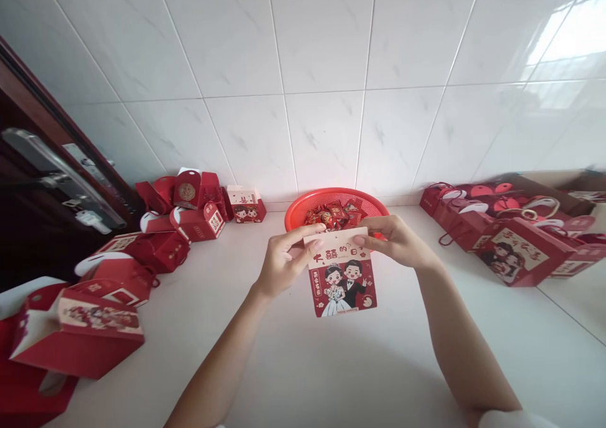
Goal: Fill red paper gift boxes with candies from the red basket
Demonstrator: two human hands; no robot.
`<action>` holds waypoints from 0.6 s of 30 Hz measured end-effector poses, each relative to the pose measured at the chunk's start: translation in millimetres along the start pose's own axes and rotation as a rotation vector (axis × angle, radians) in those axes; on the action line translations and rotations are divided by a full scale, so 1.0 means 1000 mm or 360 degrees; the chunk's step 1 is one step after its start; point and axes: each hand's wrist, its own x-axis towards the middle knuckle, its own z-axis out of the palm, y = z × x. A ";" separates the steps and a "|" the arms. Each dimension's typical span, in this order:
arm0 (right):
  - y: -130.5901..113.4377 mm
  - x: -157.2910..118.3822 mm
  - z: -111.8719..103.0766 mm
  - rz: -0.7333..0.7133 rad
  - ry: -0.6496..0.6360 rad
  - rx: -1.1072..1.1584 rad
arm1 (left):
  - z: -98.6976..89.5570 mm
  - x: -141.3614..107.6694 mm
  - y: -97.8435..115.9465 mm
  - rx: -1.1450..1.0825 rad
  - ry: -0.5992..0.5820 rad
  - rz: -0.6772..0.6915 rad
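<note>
A flat red and cream printed bag (341,283) with a cartoon couple on its front is held up over the white table. My left hand (284,257) pinches its upper left corner, thumb on the front. At the upper right corner, my right hand (398,242) grips it between thumb and fingers. Just behind the bag stands a red plastic basket (303,202) with red-wrapped sweets (337,211) in it. The bag and my hands cover the basket's front part.
Several red gift boxes (163,251) line the left side of the white table (293,377). A small cream and red box (246,204) stands near the tiled wall. Several red bags (516,251) crowd the right, by a cardboard box (544,182). A dark door (28,226) is at the left.
</note>
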 end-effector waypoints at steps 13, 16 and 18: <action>-0.009 -0.048 -0.072 -0.0124 0.1188 -0.0120 | 0.040 -0.010 -0.014 -0.0017 0.0120 0.0183; -0.015 -0.088 -0.102 -0.0069 0.1638 -0.0130 | 0.050 -0.012 -0.032 0.0113 -0.0065 0.0234; -0.020 -0.122 -0.120 -0.0019 0.1937 -0.0230 | 0.055 -0.012 -0.045 0.0205 -0.0128 0.0233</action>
